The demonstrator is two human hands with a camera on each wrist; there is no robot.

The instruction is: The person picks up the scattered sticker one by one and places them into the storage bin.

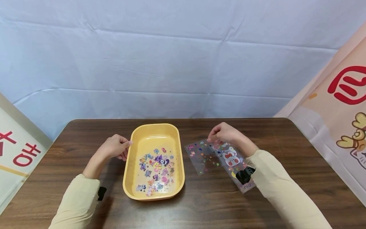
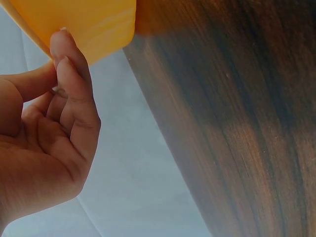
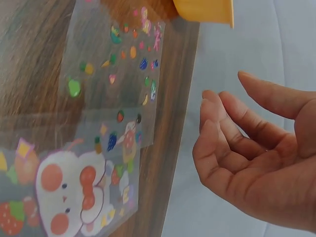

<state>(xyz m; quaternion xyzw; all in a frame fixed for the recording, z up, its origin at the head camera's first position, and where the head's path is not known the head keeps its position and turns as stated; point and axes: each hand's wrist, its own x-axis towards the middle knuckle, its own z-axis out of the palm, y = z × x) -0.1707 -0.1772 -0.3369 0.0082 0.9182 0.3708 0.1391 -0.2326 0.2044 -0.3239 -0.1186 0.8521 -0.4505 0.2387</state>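
The right hand (image 3: pixel 254 165) is filling the lower right, its fingers (image 3: pixel 205 148) curving loosely. A bear sheet (image 3: pixel 59 190) is covering the lower left, overlapping a sticker sheet (image 3: pixel 96 52) above; the table (image 3: pixel 29 64) is showing through that one. A tray (image 3: pixel 210 11) is showing at the top, cloth (image 3: pixel 247 47) at the right.

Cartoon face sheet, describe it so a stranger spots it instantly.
On the brown table, right of the yellow tray, two clear sheets overlap. Take the one nearer the right sleeve. Unlike its neighbour, it shows a big white face with red cheeks and bow.
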